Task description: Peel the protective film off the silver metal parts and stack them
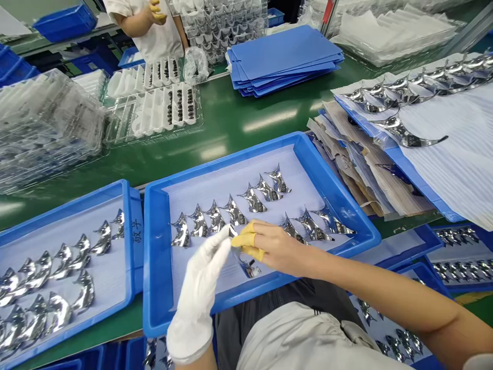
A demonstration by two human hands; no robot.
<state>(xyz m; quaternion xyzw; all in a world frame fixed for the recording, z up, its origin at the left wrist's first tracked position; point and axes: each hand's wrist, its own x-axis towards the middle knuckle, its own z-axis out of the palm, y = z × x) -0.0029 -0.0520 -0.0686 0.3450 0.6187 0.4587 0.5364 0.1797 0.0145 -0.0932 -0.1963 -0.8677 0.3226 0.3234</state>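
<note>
My left hand point(204, 282), in a white glove, pinches one end of a shiny chrome trim piece point(249, 268) over the blue tray point(157, 288). My right hand point(269, 245), with yellow finger cots on its fingertips, closes on the same piece from the other side. Fingers cover most of this curved, pointed part; its lower end shows beneath them. Inside the white-lined tray lie more chrome trim pieces point(214, 216), one row toward the back. A shorter group of chrome pieces point(313, 225) lies at the right, partly behind my right wrist.
On the left, another blue tray point(129, 246) carries similar chrome parts. Behind stand blue sheets point(285, 51), clear plastic trays point(50, 123) and a co-worker point(154, 31). To the right, a paper-covered board point(458, 149) with chrome parts rests on a stack of worn sheets point(373, 164).
</note>
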